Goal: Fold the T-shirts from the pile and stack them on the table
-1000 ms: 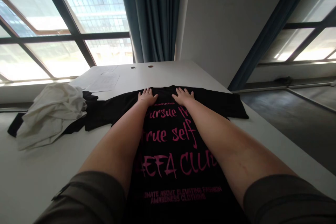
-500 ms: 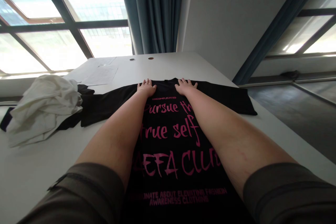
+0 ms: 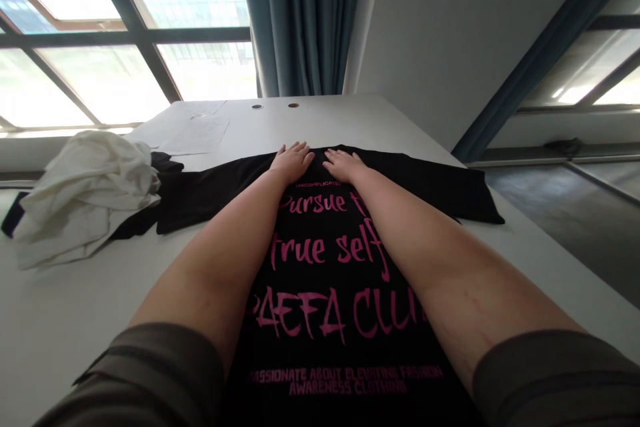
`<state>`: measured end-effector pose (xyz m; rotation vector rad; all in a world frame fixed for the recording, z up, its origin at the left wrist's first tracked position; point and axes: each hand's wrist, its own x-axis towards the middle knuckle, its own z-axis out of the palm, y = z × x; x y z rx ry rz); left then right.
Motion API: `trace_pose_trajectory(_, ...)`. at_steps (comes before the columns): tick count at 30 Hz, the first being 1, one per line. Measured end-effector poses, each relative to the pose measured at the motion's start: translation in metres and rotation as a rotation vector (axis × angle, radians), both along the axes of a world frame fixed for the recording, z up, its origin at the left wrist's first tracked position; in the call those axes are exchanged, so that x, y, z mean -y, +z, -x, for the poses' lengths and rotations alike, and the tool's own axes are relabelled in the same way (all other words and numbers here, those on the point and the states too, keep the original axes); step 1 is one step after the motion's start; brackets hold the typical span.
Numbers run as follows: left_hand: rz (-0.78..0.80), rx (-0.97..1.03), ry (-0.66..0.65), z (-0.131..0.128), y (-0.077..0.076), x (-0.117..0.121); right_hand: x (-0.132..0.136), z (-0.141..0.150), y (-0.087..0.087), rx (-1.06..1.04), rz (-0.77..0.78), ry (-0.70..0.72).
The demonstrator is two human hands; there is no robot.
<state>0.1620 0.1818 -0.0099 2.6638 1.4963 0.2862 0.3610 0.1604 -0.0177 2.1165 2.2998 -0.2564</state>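
Observation:
A black T-shirt (image 3: pixel 320 273) with pink lettering lies spread on the white table, its collar end away from me and its sleeves out to both sides. My left hand (image 3: pixel 293 160) rests flat near the collar, left of the middle, fingers stretched out. Close beside it, my right hand (image 3: pixel 343 164) lies on the cloth with its fingers extended too. Neither hand grips the fabric. My forearms cover the shirt's side edges and parts of the print.
A crumpled white cloth (image 3: pixel 93 193) lies on dark fabric at the left. Papers (image 3: pixel 195 137) are on the white table (image 3: pixel 345 117) toward the window, near two round holes. Beyond stand a blue curtain (image 3: pixel 303 20) and a grey wall (image 3: pixel 440 27).
My hands have moved closer together along the collar end, the left one sliding right. The view has shifted slightly. The shirt stays spread out.

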Motion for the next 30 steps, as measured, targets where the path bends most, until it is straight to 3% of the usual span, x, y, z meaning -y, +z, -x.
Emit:
trace_pose_trajectory(2, 0.033, -0.046, -0.076, -0.009, 0.001, 0.006, -0.002, -0.001, -0.001, -0.007, 0.001, -0.006)
trace_pose_trajectory(6, 0.166, -0.136, 0.000, -0.021, -0.002, 0.005, -0.003, -0.003, -0.004, -0.026, -0.022, 0.010)
trace_pose_trajectory(11, 0.135, -0.141, -0.049, -0.013, -0.002, -0.001, 0.008, -0.018, -0.009, -0.138, -0.279, 0.008)
trace_pose_trajectory(14, 0.143, -0.141, -0.062, -0.010, 0.000, -0.001, 0.023, -0.058, -0.008, -0.191, -0.201, -0.078)
trace_pose_trajectory(18, 0.153, -0.166, -0.053, -0.009, 0.002, 0.000, 0.061, -0.152, -0.002, -0.199, -0.036, -0.169)
trace_pose_trajectory(21, 0.161, -0.141, -0.044, -0.009, 0.003, 0.000, 0.101, -0.220, -0.002, -0.200, -0.025, -0.269)
trace_pose_trajectory(23, 0.173, -0.109, -0.024, -0.009, 0.003, 0.000, 0.129, -0.251, -0.007, -0.132, -0.063, -0.342)
trace_pose_trajectory(26, 0.184, -0.082, -0.010, -0.009, 0.003, 0.000, 0.158, -0.271, -0.018, -0.033, -0.114, -0.353)
trace_pose_trajectory(30, 0.185, -0.076, -0.017, -0.008, 0.000, -0.004, 0.164, -0.267, -0.024, 0.091, -0.099, -0.462)
